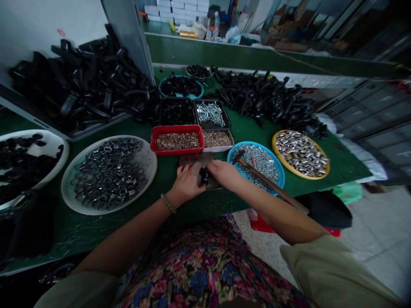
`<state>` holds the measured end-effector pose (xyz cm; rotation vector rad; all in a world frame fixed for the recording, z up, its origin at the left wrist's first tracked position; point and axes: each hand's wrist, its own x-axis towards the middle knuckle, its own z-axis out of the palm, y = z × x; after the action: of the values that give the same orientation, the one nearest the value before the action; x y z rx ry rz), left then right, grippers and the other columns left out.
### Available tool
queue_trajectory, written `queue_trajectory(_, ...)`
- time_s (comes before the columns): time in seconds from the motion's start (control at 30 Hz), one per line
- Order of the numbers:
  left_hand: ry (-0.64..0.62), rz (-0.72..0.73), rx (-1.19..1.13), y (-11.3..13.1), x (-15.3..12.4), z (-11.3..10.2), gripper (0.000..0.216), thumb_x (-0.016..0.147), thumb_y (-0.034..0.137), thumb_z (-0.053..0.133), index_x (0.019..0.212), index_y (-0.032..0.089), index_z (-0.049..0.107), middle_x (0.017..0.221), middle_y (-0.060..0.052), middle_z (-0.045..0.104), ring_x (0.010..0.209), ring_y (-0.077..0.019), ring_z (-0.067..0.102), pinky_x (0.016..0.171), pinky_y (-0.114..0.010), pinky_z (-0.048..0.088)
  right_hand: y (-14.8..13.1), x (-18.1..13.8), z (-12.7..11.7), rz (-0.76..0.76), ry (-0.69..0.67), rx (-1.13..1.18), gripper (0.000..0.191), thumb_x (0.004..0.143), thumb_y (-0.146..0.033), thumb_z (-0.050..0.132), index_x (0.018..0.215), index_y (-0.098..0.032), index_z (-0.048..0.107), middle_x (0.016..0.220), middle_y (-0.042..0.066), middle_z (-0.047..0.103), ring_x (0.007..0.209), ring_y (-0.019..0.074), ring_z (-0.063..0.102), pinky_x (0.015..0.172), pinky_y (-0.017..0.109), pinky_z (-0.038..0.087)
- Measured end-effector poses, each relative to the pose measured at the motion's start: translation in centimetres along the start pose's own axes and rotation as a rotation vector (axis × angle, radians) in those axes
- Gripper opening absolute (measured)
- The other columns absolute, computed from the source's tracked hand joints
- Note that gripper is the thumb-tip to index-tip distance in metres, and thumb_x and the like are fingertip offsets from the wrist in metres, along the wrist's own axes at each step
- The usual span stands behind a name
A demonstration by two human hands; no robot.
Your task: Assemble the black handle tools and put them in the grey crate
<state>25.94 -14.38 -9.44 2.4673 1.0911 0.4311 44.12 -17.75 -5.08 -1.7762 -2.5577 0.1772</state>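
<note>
Head view shows both hands meeting at the table (96, 231) edge — the left hand (186, 182) and right hand (224, 173) pinch one small black part (203, 176) between them, each grip closed on it. Its assembly looks midway; heaps remain. Counted: one red tray (177, 130) of pins, one hammer (269, 182) across one blue bowl (278, 169), one plate of rings (144, 171).

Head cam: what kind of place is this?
Most likely a small hand-assembly workshop. The green workbench carries sorted hardware: a grey dish of metal rings, a red tray of small pins, heaps of black plastic parts. Both hands, left hand and right hand, meet on a small black part.
</note>
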Motion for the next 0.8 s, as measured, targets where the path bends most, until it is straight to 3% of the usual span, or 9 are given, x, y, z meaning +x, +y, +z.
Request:
queue_trajectory(0.07, 0.006, 0.003, 0.007, 0.0, 0.0, 0.0, 0.065, 0.073, 0.037, 0.064, 0.131, 0.017, 0.043, 0.12, -0.015, 0.06, 0.117, -0.0325, 0.05, 0.103, -0.047, 0.028, 1.4, -1.6, -0.4, 0.083, 0.08, -0.079, 0.034, 0.097, -0.031, 0.047, 0.125, -0.015, 0.057, 0.11, 0.013, 0.065, 0.1, 0.0251, 0.059, 0.082, 0.035, 0.045)
queue_trajectory(0.13, 0.01, 0.007, 0.015, 0.0, 0.0, 0.0, 0.065, 0.073, 0.038, 0.064, 0.13, 0.017, 0.043, 0.119, -0.014, 0.06, 0.117, -0.0322, 0.051, 0.103, -0.047, 0.029, 3.5, -3.9, -0.7, 0.305, 0.134, -0.183, 0.046, 0.095, -0.039, 0.05, 0.133, -0.013, 0.051, 0.117, 0.016, 0.064, 0.106, 0.0297, 0.057, 0.085, 0.04, 0.046)
queue_trajectory(0.2, 0.016, 0.014, 0.022, 0.0, -0.1, 0.0, 0.065, 0.073, 0.038, 0.065, 0.13, 0.017, 0.043, 0.119, -0.014, 0.06, 0.116, -0.0319, 0.052, 0.104, -0.047, 0.029, 5.6, -6.5, -0.7, 0.516, 0.079, -0.262, 0.048, 0.093, -0.039, 0.052, 0.132, -0.01, 0.05, 0.119, 0.02, 0.063, 0.108, 0.0341, 0.058, 0.085, 0.044, 0.047)
queue_trajectory(0.27, 0.028, 0.018, 0.026, 0.0, -0.1, 0.1, 0.067, 0.073, 0.038, 0.064, 0.132, 0.015, 0.042, 0.12, -0.015, 0.06, 0.116, -0.0316, 0.053, 0.104, -0.047, 0.029, 6.8, -8.5, -0.4, 0.589, -0.013, -0.264, 0.043, 0.094, -0.033, 0.05, 0.13, -0.01, 0.051, 0.126, 0.022, 0.06, 0.107, 0.0351, 0.061, 0.081, 0.045, 0.049)
queue_trajectory(0.37, 0.035, 0.017, 0.025, -0.1, -0.1, 0.2, 0.068, 0.074, 0.04, 0.063, 0.132, 0.013, 0.041, 0.12, -0.016, 0.06, 0.117, -0.0319, 0.053, 0.105, -0.047, 0.028, 5.9, -9.7, -0.1, 0.596, 0.006, -0.141, 0.04, 0.098, -0.03, 0.037, 0.133, -0.014, 0.049, 0.136, 0.022, 0.054, 0.098, 0.032, 0.067, 0.071, 0.041, 0.052)
queue_trajectory(0.43, 0.031, 0.011, 0.022, 0.0, -0.1, 0.3, 0.068, 0.074, 0.04, 0.063, 0.132, 0.012, 0.041, 0.12, -0.016, 0.06, 0.119, -0.0323, 0.052, 0.105, -0.047, 0.028, 3.7, -9.2, -0.6, 0.583, 0.067, 0.023, 0.042, 0.099, -0.032, 0.031, 0.136, -0.016, 0.046, 0.128, 0.019, 0.061, 0.092, 0.0299, 0.069, 0.069, 0.039, 0.053)
queue_trajectory(0.53, 0.039, -0.007, 0.012, 0.1, 0.0, 0.3, 0.067, 0.074, 0.039, 0.063, 0.132, 0.013, 0.042, 0.121, -0.016, 0.06, 0.118, -0.0319, 0.052, 0.105, -0.046, 0.028, 0.0, -7.6, -2.4, 0.428, 0.088, 0.284, 0.042, 0.099, -0.031, 0.032, 0.136, -0.018, 0.046, 0.113, 0.014, 0.069, 0.092, 0.0276, 0.07, 0.075, 0.039, 0.054)
queue_trajectory(0.67, 0.049, -0.013, -0.009, 0.3, 0.0, 0.1, 0.065, 0.074, 0.038, 0.063, 0.132, 0.014, 0.044, 0.124, -0.015, 0.059, 0.117, -0.0316, 0.053, 0.105, -0.046, 0.028, -2.5, -5.6, -4.2, 0.347, 0.181, 0.397, 0.044, 0.098, -0.031, 0.033, 0.138, -0.017, 0.045, 0.119, 0.015, 0.066, 0.099, 0.0281, 0.068, 0.079, 0.04, 0.054)
queue_trajectory(0.8, 0.043, 0.028, 0.01, 0.2, -0.2, -0.3, 0.066, 0.077, 0.036, 0.063, 0.136, 0.015, 0.043, 0.121, -0.015, 0.06, 0.116, -0.0317, 0.053, 0.105, -0.049, 0.029, -1.8, -5.6, -3.1, 0.399, 0.034, 0.332, 0.041, 0.098, -0.032, 0.035, 0.133, -0.016, 0.049, 0.102, 0.014, 0.071, 0.085, 0.0283, 0.07, 0.07, 0.039, 0.053)
